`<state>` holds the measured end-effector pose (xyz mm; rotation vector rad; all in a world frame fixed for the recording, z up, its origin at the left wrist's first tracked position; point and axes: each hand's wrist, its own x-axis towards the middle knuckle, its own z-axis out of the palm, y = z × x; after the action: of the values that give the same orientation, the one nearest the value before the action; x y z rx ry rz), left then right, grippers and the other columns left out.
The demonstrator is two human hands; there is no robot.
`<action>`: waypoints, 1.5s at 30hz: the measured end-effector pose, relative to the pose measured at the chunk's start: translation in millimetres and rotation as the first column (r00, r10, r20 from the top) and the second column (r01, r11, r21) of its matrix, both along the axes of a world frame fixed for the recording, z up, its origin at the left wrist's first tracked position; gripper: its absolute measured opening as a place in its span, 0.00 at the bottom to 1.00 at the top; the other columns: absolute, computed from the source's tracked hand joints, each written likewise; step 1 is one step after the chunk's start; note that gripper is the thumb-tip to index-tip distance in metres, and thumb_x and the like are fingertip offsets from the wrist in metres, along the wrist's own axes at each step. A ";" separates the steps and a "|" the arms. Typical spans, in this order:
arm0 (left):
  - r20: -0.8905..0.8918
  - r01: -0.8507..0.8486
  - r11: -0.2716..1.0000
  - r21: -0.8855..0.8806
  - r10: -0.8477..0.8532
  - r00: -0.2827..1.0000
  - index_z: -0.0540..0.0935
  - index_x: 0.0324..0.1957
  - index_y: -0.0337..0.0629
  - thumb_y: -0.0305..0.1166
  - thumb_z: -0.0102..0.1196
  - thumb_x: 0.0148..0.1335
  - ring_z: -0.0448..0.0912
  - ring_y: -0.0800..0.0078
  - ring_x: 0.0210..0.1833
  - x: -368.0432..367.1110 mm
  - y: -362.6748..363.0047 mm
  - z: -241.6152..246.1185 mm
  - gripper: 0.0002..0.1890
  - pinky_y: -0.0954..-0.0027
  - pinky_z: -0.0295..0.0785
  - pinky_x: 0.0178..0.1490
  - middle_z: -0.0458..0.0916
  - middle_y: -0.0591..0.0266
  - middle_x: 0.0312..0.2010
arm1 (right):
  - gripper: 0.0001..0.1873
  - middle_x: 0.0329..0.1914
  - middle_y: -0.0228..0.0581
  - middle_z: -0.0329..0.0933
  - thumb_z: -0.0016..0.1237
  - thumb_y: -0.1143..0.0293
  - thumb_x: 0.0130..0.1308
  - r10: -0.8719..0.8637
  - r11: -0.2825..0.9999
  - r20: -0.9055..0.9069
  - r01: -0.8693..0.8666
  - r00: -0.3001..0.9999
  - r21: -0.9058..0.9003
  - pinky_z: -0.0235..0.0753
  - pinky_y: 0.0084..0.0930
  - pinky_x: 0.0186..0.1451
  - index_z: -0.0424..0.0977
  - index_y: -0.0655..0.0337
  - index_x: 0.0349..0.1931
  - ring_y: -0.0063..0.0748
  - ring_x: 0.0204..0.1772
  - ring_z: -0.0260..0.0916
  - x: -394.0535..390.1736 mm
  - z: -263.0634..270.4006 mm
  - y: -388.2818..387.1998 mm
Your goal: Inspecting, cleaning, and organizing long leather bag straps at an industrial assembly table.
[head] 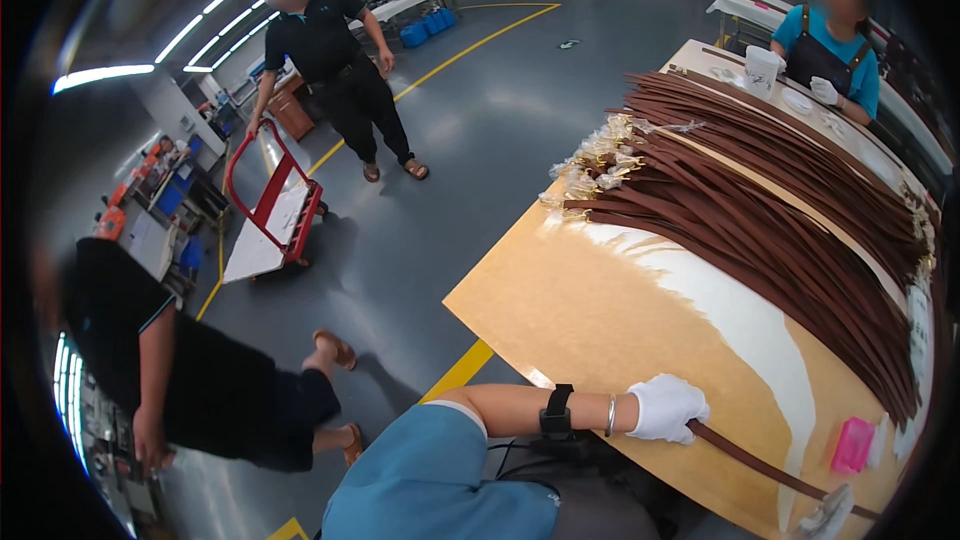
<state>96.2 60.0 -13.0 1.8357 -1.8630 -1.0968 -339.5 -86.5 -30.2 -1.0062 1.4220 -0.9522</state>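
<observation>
My left hand, in a white glove, grips one end of a narrow brown strap, likely leather. The strap runs over the table towards the lower right. There my right hand, in a smudged glove, is closed about the strap near the picture's rim; its fingers are partly cut off. A bit of the strap shows beyond it. Further across the table lie many similar brown straps in two rows, their ends with gold-coloured metal fittings in clear plastic wrap. A pink plastic box sits near my right hand.
Opposite sits a gloved co-worker by a white tub. Left of the table, one person holds a red-handled platform trolley; another person stands closer. Yellow lines mark the grey floor.
</observation>
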 end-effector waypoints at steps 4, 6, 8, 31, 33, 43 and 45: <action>0.036 0.028 0.990 -0.136 -0.023 0.999 0.84 0.44 0.45 0.39 0.61 0.58 0.80 0.53 0.44 4.5 -1.8 -11.7 0.14 0.57 0.75 0.48 0.82 0.54 0.38 | 0.34 0.81 0.45 0.44 0.44 0.60 0.72 0.131 0.988 0.257 -0.107 0.957 -0.108 0.70 0.35 0.64 0.52 0.63 0.74 0.44 0.80 0.45 -148.3 -101.0 -82.8; 0.047 -0.074 0.988 -0.134 0.081 0.996 0.83 0.45 0.46 0.40 0.60 0.58 0.80 0.52 0.45 4.0 20.4 -16.3 0.15 0.56 0.75 0.49 0.82 0.53 0.40 | 0.40 0.82 0.46 0.41 0.44 0.74 0.64 0.336 0.793 -0.223 -0.403 0.915 -0.458 0.55 0.43 0.77 0.46 0.63 0.76 0.46 0.80 0.46 -73.7 -77.5 -61.5; 0.053 -0.046 0.978 -0.204 0.058 0.997 0.83 0.47 0.46 0.41 0.60 0.59 0.80 0.53 0.46 5.4 15.8 -17.1 0.16 0.57 0.75 0.50 0.82 0.52 0.40 | 0.33 0.80 0.42 0.49 0.40 0.66 0.71 0.126 0.885 -0.142 -0.176 0.982 -0.430 0.63 0.38 0.69 0.50 0.61 0.75 0.43 0.76 0.53 -64.2 -39.7 -51.9; 0.097 -0.058 0.984 -0.166 0.075 0.992 0.85 0.45 0.43 0.43 0.63 0.57 0.83 0.57 0.41 -17.6 12.4 8.5 0.17 0.61 0.77 0.46 0.85 0.53 0.37 | 0.33 0.27 0.28 0.65 0.55 0.82 0.55 0.092 0.828 -0.555 -0.373 0.827 -0.418 0.73 0.20 0.46 0.61 0.69 0.62 0.19 0.32 0.61 33.3 -2.3 -127.9; 0.130 0.008 0.995 -0.099 0.005 0.991 0.85 0.45 0.44 0.44 0.62 0.59 0.82 0.53 0.42 -17.0 7.8 16.1 0.17 0.59 0.76 0.47 0.85 0.51 0.37 | 0.42 0.28 0.29 0.67 0.54 0.82 0.56 0.000 0.659 -0.800 -0.602 0.600 -0.451 0.71 0.22 0.47 0.53 0.67 0.73 0.23 0.31 0.60 21.7 -12.9 -127.4; 0.106 -0.014 1.000 -0.025 0.017 0.994 0.85 0.46 0.47 0.46 0.62 0.60 0.84 0.59 0.40 -19.9 4.2 24.0 0.18 0.64 0.76 0.45 0.86 0.56 0.36 | 0.38 0.36 0.32 0.64 0.49 0.85 0.54 0.001 0.871 -0.724 -0.356 0.690 -0.338 0.73 0.20 0.35 0.60 0.66 0.70 0.22 0.33 0.63 4.6 -29.1 -146.2; 0.112 -0.006 1.000 -0.010 0.007 0.994 0.85 0.47 0.47 0.47 0.61 0.60 0.83 0.58 0.41 -20.2 4.9 24.8 0.19 0.63 0.76 0.46 0.86 0.56 0.37 | 0.38 0.40 0.37 0.67 0.50 0.84 0.53 -0.051 0.864 -0.753 -0.349 0.656 -0.362 0.74 0.22 0.40 0.61 0.65 0.69 0.27 0.37 0.67 14.8 -18.4 -140.4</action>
<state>76.0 64.9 11.8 1.9335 -1.9183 -0.9997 -324.7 -226.9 -48.6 -2.0521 1.7445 -0.8005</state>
